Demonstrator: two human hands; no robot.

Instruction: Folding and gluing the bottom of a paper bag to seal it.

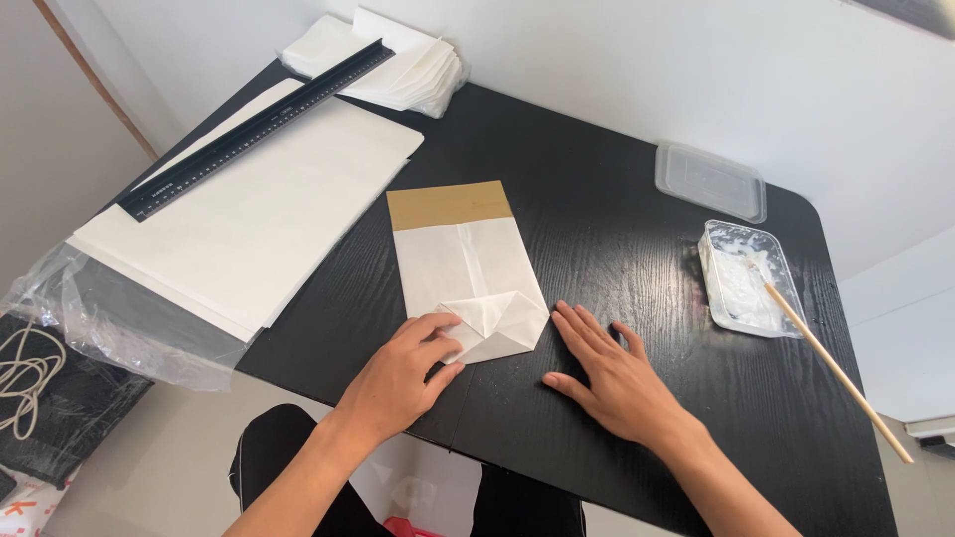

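Black wood-grain surface (617,249), seen from above the person's seat.

Paper bag (466,268) — white, flat, with a brown band across its far end and a folded, diamond-shaped base at the near end; it lies near the middle of the surface, just ahead of the person.

Left hand (403,373) — fingers bent, fingertips pressing down on the near-left corner of the bag's folded base; it grips nothing.

Right hand (607,373) — flat, palm down, fingers spread on the bare surface just right of the bag, index fingertip close to the bag's corner; whether it touches cannot be told.

Stack of large white sheets (249,219) — far left, partly over the edge of the surface, on clear plastic wrap (90,318).

Long black ruler (254,129) — laid diagonally across the stack.

Pile of smaller white papers (408,70) — far corner, under the ruler's tip.

Clear plastic tub (741,278) — right side, holding white paste, a wooden stick (836,373) leaning out of it.

Clear lid (708,181) — just beyond the tub.
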